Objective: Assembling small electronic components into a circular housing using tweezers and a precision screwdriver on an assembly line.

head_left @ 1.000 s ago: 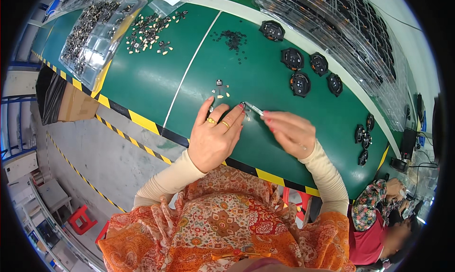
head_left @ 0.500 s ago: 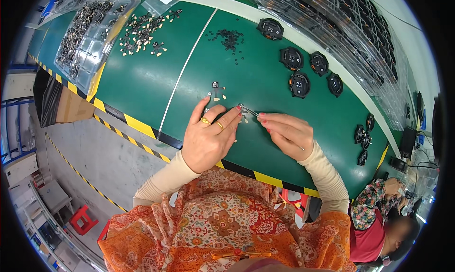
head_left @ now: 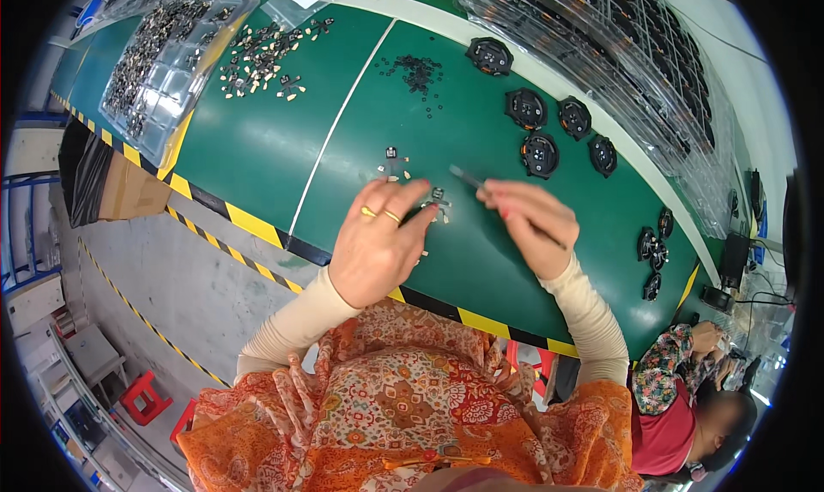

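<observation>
My right hand (head_left: 536, 226) grips metal tweezers (head_left: 468, 178), their tips pointing up and left above the green table and somewhat blurred. My left hand (head_left: 373, 239) rests low over the table, its index finger and thumb apart. By that thumb lies a small flex-cable part (head_left: 438, 195) with a black square head and pale tabs; whether the thumb touches it I cannot tell. A similar flex-cable part (head_left: 392, 156) lies just beyond my left fingers. Other small pieces are partly hidden under this hand.
Tiny black square pieces (head_left: 418, 73) lie scattered farther off. At the far left are a heap of flex-cable parts (head_left: 257, 59) and a clear compartment tray (head_left: 176, 106). Several round black watch housings (head_left: 539, 154) sit at the right, with stacked clear trays (head_left: 592, 54) behind. A co-worker (head_left: 678, 423) sits at right.
My right hand has drawn the tweezers up and right, away from the flex-cable part. My left index finger has lifted off it, leaving its black head in sight.
</observation>
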{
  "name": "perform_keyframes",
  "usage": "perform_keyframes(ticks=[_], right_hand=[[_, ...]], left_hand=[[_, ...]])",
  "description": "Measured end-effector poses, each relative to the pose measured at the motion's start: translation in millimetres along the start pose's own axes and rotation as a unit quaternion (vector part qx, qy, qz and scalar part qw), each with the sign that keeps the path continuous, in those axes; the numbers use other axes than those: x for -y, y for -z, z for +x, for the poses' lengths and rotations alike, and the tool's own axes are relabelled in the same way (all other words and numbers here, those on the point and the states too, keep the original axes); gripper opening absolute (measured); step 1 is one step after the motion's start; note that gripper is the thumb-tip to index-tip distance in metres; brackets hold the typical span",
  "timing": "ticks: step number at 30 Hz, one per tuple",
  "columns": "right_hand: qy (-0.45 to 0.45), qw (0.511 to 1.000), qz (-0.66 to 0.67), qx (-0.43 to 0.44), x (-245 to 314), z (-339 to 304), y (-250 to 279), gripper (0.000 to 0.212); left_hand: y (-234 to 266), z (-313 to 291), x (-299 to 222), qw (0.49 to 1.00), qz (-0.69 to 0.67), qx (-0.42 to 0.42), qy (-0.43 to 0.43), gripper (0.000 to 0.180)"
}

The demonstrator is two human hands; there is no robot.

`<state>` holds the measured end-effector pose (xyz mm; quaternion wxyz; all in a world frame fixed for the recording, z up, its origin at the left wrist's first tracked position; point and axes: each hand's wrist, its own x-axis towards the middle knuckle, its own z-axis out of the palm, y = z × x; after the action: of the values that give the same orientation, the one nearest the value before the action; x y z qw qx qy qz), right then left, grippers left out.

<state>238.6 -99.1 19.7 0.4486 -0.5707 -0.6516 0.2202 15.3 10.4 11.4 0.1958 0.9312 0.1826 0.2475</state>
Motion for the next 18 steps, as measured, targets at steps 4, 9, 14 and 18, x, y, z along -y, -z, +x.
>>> perform_keyframes(ticks=[4, 9, 14, 18], right_hand=[[-0.023, 0.994, 0.045, -0.095, -18, 31, -11, 0.021], [-0.029, 0.994, 0.060, -0.082, -24, 44, -18, 0.021], [-0.040, 0.996, 0.045, -0.069, -23, 48, -19, 0.022], [0.027, 1.000, 0.012, -0.007, -16, 42, -11, 0.027]], left_hand=[[8, 6, 6, 0.997, 0.000, -0.061, 0.041, 0.033], [5, -4, 11, 0.991, 0.108, -0.044, 0.061, 0.036], [4, -3, 11, 0.995, 0.084, -0.035, 0.031, 0.033], [3, -1, 12, 0.995, 0.087, -0.034, 0.025, 0.033]])
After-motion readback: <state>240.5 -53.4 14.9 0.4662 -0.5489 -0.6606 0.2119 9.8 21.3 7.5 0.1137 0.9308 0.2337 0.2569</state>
